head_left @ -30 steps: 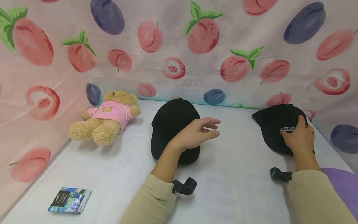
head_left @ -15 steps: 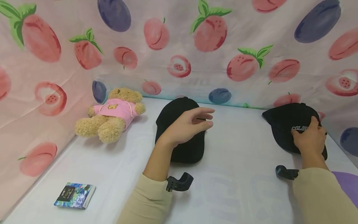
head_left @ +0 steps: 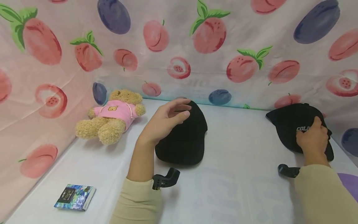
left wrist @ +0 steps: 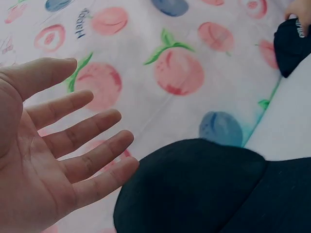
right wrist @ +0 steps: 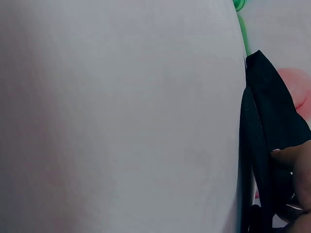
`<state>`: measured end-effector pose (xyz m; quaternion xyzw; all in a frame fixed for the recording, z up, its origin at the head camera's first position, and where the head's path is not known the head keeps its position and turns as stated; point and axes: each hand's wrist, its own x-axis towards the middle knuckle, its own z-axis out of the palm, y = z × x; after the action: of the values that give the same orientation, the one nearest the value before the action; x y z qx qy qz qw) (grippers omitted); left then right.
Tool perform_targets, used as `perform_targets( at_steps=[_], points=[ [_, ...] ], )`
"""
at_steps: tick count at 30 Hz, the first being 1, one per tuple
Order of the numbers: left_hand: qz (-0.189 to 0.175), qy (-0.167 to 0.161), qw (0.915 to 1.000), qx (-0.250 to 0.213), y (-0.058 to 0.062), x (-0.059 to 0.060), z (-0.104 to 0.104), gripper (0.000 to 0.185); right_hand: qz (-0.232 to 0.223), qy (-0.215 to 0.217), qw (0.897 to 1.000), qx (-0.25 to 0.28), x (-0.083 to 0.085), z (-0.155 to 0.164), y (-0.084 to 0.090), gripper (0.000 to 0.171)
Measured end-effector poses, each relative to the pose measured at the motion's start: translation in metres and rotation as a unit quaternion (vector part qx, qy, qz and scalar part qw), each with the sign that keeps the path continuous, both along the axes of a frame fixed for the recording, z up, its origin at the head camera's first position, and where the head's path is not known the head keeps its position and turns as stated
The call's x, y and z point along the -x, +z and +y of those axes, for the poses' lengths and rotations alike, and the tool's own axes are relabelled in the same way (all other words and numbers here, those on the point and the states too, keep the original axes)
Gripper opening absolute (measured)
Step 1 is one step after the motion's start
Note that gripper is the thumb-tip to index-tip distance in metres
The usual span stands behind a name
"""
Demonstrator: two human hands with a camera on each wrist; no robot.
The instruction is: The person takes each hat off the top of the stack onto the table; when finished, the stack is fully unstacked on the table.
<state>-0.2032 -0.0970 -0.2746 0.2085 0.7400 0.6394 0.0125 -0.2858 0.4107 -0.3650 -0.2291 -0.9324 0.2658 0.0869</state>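
L hand (head_left: 163, 119) hovers over the plain black fabric baseball cap (head_left: 184, 138) at centre of the head view, fingers loosely spread and relaxed, holding nothing. L wrist view confirms: palm (left wrist: 34, 145) at left of frame, fingers (left wrist: 92, 158) straight and apart, cap crown (left wrist: 194, 189) at lower centre-right just beside fingertips; can't tell if they touch it. Cap sits on the white cloth-covered table (head_left: 237, 174), brim toward lower part of frame.

R hand (head_left: 313, 138) at right edge of head view lies on a second black baseball cap w/ white embroidered lettering (head_left: 293, 123), fingers curled round its near edge, gripping the fabric. R wrist view: black cap fabric (right wrist: 269, 126) at right side of frame, fingertip (right wrist: 296, 165) pinching it at lower right; rest of frame is white table surface (right wrist: 121, 116). The 2 caps are well apart, lettered one near the backdrop at upper right of table.

Other stuff: tan plush teddy bear in pink hoodie (head_left: 112, 116) lying at mid-left near the backdrop corner, left of plain cap. Small blue-green printed card box (head_left: 75, 197) at lower left of table. Peach-and-plum printed fabric backdrop (head_left: 179, 46) across top and left. Beige sleeves (head_left: 137, 202) on both arms, black wrist-cam mounts (head_left: 165, 179) at cuffs. Purple cloth (head_left: 349, 188) at lower-right edge.
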Motion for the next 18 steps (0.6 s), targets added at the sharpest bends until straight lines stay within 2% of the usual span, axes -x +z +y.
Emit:
perform_targets(
  at_steps=[5,11,18],
  points=[
    [-0.005,0.026,0.9996,-0.003,0.001,-0.002,-0.011,0.047,0.004,0.003,1.0,0.019,0.0,0.003,0.0,0.084],
    [-0.008,0.056,0.9984,0.003,0.002,-0.002,-0.024,0.048,-0.012,0.003,0.999,0.037,0.001,0.004,0.002,0.086],
    [-0.035,0.113,0.9923,0.038,-0.005,-0.004,-0.035,0.05,-0.022,0.008,0.999,0.036,0.003,0.008,0.004,0.086]
  ],
)
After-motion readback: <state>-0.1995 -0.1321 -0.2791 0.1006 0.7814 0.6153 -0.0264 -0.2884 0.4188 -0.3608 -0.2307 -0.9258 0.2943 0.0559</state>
